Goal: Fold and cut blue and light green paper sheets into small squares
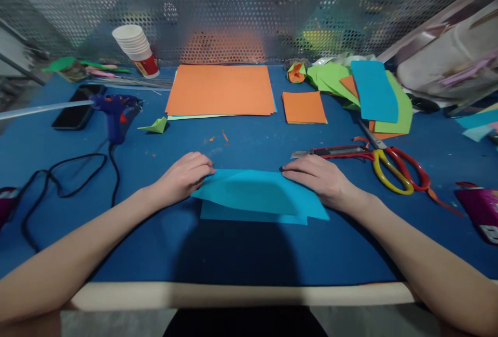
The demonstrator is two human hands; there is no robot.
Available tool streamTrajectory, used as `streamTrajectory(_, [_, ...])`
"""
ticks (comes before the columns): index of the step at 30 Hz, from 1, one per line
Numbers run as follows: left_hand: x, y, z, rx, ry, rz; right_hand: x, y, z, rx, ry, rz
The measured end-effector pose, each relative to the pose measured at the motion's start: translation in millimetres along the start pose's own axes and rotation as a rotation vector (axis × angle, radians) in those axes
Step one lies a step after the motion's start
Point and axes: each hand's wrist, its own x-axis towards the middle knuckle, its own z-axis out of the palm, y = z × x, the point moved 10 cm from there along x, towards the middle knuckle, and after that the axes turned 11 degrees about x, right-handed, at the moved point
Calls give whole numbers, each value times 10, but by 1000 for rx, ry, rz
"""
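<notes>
A light-blue sheet of paper (252, 192) lies in front of me, folded over along its far edge. Its upper flap bows up and sits slightly askew over the lower layer, which shows along the near side. My left hand (190, 173) is closed on the far left corner at the fold. At the far right corner, my right hand (321, 177) grips the same sheet with bent fingers; the thumbs are mostly hidden. Just beyond my right hand lies a utility knife (338, 151) with its blade showing, beside scissors (392, 168) with red and yellow handles.
Orange paper sheets (221, 90) and smaller orange squares (304, 108) lie at the back. To the left are a glue gun (115, 114) with its cord, a phone (78, 109) and stacked paper cups (136, 49). Coloured scraps (375, 90) pile up at back right.
</notes>
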Motion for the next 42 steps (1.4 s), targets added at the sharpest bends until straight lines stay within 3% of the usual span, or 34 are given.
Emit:
streamTrajectory(4, [-23, 48, 36, 117, -24, 57, -64, 19, 10, 65, 13, -2])
streamTrajectory(8, [20, 41, -5, 151, -15, 26, -79, 60, 9, 141, 12, -8])
streamTrajectory(13, [58, -31, -135, 1, 31, -105, -35, 65, -22, 145, 19, -3])
streamTrajectory(16, [46, 44, -183, -174, 35, -90, -35, 55, -9, 129, 15, 8])
streamTrajectory(19, [12, 65, -126, -349, -27, -116, -67, 44, 19, 100, 2, -8])
streamTrajectory(22, [-26, 21, -35, -389, -92, -150, -110, 29, 33, 62, -9, -54])
streamTrajectory(29, [-53, 66, 1, -191, -108, 18, -109, 3, 45, 23, -54, -40])
streamTrajectory(35, [-141, 296, 19, 180, -85, 337, -134, -269, 163, -97, -101, -109])
streamTrajectory(42, [-233, 250, 103, 245, -116, 376, -289, -290, 346, -58, -184, -101])
